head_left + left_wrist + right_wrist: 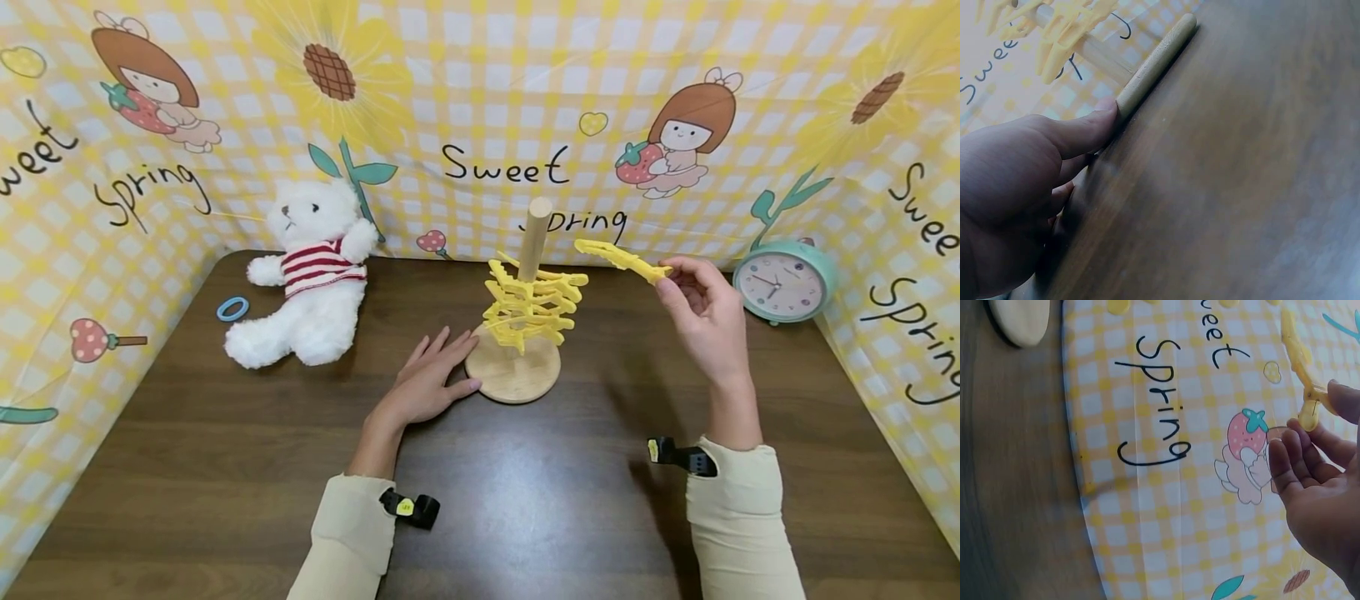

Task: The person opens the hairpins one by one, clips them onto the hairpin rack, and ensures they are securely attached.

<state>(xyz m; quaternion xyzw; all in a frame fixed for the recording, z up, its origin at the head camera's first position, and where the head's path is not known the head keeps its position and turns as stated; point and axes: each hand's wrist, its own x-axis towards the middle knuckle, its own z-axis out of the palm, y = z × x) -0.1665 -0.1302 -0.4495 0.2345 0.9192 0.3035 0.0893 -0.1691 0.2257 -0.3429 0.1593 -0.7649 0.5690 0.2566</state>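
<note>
A round wooden base point(513, 385) carries an upright wooden post point(535, 242). Several yellow plastic pieces point(531, 304) with uneven outlines are stacked around the post's lower part. My left hand point(427, 383) lies at the base's left side, fingers extended; its thumb point(1094, 125) touches the base's rim. To the right of the post, my right hand point(708, 312) pinches one end of a slim yellow plastic piece point(618, 257) between thumb and fingers. That piece is held up off the table, its far end pointing toward the post. In the right wrist view, the held end looks forked.
A white teddy bear point(315, 321) in a red-striped shirt sits at the back left, beside a small blue ring point(232, 309). A mint alarm clock point(783, 283) stands at the back right. Patterned cloth point(495, 108) walls the brown table point(517, 517) at the back and sides.
</note>
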